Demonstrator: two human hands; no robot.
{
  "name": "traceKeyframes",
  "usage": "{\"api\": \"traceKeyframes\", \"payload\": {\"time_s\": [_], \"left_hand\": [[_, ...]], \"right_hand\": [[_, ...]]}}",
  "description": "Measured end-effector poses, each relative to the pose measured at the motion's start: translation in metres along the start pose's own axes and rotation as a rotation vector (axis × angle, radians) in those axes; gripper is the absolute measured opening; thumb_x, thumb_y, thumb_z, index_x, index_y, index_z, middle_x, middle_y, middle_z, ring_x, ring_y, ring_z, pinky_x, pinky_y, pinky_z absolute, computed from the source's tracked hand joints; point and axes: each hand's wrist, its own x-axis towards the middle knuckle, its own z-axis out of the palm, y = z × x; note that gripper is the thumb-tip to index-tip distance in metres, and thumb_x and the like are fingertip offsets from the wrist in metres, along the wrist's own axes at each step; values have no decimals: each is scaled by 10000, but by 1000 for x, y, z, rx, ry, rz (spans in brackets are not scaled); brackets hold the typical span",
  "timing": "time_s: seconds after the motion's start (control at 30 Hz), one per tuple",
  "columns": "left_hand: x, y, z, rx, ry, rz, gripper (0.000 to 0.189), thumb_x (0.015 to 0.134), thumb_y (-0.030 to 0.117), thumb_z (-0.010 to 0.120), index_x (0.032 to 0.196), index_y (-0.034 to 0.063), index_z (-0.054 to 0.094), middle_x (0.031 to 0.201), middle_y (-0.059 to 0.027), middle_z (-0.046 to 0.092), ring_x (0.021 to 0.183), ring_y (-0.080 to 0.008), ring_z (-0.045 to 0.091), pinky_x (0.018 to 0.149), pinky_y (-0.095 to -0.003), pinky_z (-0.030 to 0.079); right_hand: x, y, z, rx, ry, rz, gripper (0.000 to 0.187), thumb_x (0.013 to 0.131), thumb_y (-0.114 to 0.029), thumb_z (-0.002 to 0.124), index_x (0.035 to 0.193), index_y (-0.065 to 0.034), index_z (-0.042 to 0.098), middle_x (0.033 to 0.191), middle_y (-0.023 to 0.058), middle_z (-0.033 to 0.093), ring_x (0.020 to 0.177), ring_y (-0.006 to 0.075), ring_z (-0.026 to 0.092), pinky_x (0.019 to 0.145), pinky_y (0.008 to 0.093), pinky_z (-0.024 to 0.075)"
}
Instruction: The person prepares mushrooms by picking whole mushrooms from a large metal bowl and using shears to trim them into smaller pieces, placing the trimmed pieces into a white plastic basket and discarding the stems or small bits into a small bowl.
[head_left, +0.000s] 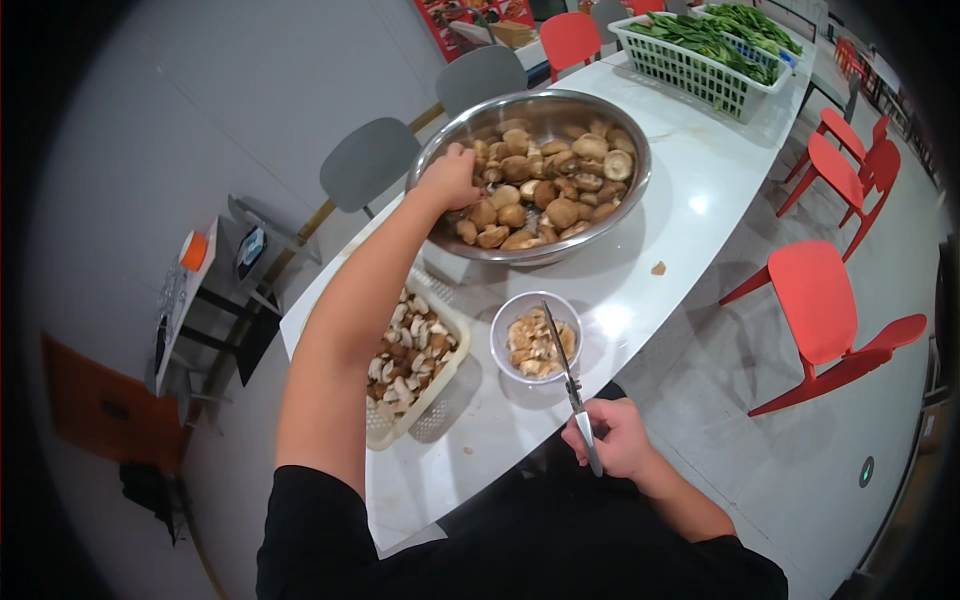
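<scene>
My left hand (451, 178) reaches over the left rim into a large stainless steel bowl (643, 161) of whole brown mushrooms (561, 213). Its fingertips are among the mushrooms, and whether they grip one is hidden. In my right hand (611, 437) is a pair of scissors (576, 397), blades pointing away from me over a small white bowl (498, 363). Cut mushroom stems (534, 346) lie in that small bowl. Under my left forearm, partly covered by it, a cream plastic basket (450, 375) holds cut mushroom pieces (409, 360).
White perforated baskets (694, 79) of leafy greens (705, 45) stand at the table's far end. A mushroom scrap (658, 268) lies on the white table (675, 225) near its right edge. Red chairs (814, 296) stand to the right, grey chairs (369, 161) along the left side.
</scene>
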Motion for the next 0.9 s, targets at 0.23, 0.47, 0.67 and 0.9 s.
{"api": "traceKeyframes", "payload": {"time_s": [0.23,0.47,0.67,0.9], "left_hand": [[25,-28,24,2,-115,-102,710,711,214,878,1264,-61,527,1208,-297,681,1165,-430,665,982,-463,561],[-22,-3,-28,-611,-78,-154,506,815,118,720,1293,-2,605,1176,-206,711,1065,-355,696,916,-431,573],[-123,40,-87,-1991,50,-274,431,915,92,473,1332,27,559,1207,-141,614,1025,-292,600,930,-438,511],[-184,85,-98,-2679,-114,-255,189,998,246,467,988,63,514,954,-66,477,899,-204,477,812,-383,445]], "right_hand": [[-7,12,-33,54,79,125,236,929,-129,786,790,16,660,568,16,631,501,66,611,462,231,432],[7,22,-41,-78,165,29,301,846,-181,847,723,-13,630,511,35,526,445,92,486,458,266,374],[24,-10,-35,-335,284,-86,368,848,-200,846,674,-21,576,508,58,509,436,140,450,457,289,369],[47,-48,4,-566,195,-203,344,830,-245,838,692,-30,607,537,117,570,455,284,578,486,359,451]]}}
